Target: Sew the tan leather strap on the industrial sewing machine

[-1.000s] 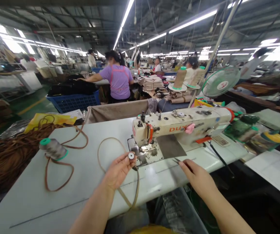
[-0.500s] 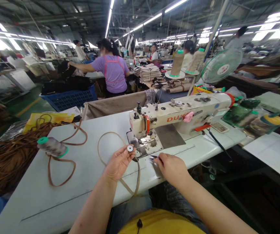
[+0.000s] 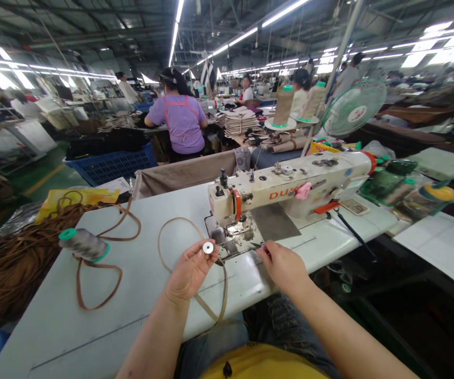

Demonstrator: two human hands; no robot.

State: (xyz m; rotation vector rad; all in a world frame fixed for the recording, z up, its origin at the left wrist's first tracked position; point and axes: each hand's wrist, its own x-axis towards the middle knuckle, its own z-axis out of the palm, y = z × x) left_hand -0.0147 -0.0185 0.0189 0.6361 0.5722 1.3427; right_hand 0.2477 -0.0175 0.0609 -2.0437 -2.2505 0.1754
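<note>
My left hand (image 3: 190, 269) is closed on a round silver bobbin (image 3: 208, 247), pinched at the fingertips with its flat face and centre hole showing. It is just left of the needle area of the white sewing machine (image 3: 286, 181). By the front of the needle plate (image 3: 246, 237), my right hand (image 3: 284, 263) is closed around a small dark pointed tool (image 3: 257, 246); the fingers hide most of it, so its kind is unclear. A narrow tan strap (image 3: 225, 295) loops over the tabletop beside and behind my left hand.
A grey thread cone (image 3: 87, 245) lies on the white table (image 3: 132, 284), by a brown strap (image 3: 99, 307). Heaped brown straps (image 3: 9, 268) hang at the left. Behind stands a blue crate (image 3: 112, 163); a person in purple (image 3: 181, 123) sits beyond. A green fan (image 3: 355, 108) is at right.
My right hand has moved slightly up and right, and less of the dark tool shows. The bobbin has shifted slightly down and left. The person in purple has drawn in an outstretched arm.
</note>
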